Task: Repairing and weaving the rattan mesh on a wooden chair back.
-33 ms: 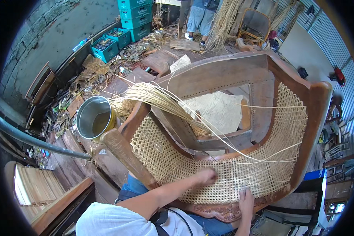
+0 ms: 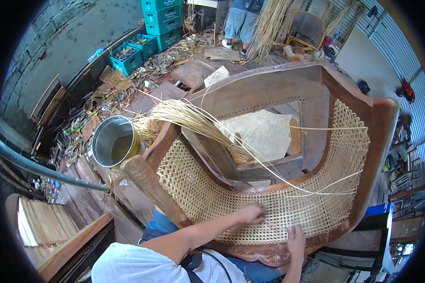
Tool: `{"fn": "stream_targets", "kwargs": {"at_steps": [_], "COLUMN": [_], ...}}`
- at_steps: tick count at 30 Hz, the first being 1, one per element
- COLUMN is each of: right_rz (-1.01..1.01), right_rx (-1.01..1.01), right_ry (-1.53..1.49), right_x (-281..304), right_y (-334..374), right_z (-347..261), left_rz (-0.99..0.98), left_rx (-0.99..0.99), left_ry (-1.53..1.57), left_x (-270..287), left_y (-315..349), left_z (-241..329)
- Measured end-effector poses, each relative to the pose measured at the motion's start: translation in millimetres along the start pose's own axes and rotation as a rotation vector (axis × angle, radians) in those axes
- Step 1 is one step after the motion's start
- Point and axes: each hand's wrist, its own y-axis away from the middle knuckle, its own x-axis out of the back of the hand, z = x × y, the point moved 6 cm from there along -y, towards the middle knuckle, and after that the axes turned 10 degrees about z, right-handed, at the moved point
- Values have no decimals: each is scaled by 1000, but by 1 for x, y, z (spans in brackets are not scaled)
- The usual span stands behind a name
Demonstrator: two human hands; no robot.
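Note:
A wooden chair frame (image 2: 269, 85) lies across my lap with woven cane webbing (image 2: 198, 188) curving along its near side. My left hand (image 2: 253, 213) is closed just over the middle of the webbing, its fingers a little blurred; anything inside it is hidden. Against the webbing's near edge, beside the carved rail (image 2: 264, 253), my right hand (image 2: 295, 236) has its fingertips pinched together. What they grip is too small to make out. Loose cane strands (image 2: 288, 181) trail over the webbing's right part. A thick bundle of cane strands (image 2: 193, 118) is draped over the frame.
A metal bucket (image 2: 112, 160) stands left of the frame. Teal crates (image 2: 164, 26) are stacked at the back, near a standing person (image 2: 241, 23) and hanging cane (image 2: 271, 28). Scraps and debris (image 2: 75, 137) litter the floor. A metal pipe (image 2: 47, 165) crosses at the left.
My left hand has shifted slightly to the right over the webbing. The right hand stays at the near edge, and the chair frame has not moved.

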Motion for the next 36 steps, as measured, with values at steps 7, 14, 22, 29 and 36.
{"fn": "stream_targets", "kwargs": {"at_steps": [7,14,22,29,36], "right_rz": [41,65,-82,-116,-210], "right_rx": [-157,-397,-129,-74,-23], "right_ry": [-637,-628,85,327,386], "right_x": [-17,-31,-54,-73,-97], "right_y": [-12,14,28,1,4], "right_z": [-34,16,12,-28,-22], "left_rz": [-213,81,49,-115,-124], "left_rx": [101,245,390,383,483], "left_ry": [1016,661,449,453,407], "left_x": [-4,43,1,-6,-26], "left_y": [-27,-18,-14,-19,-3], "left_z": [39,-9,-76,-94,-97]}}
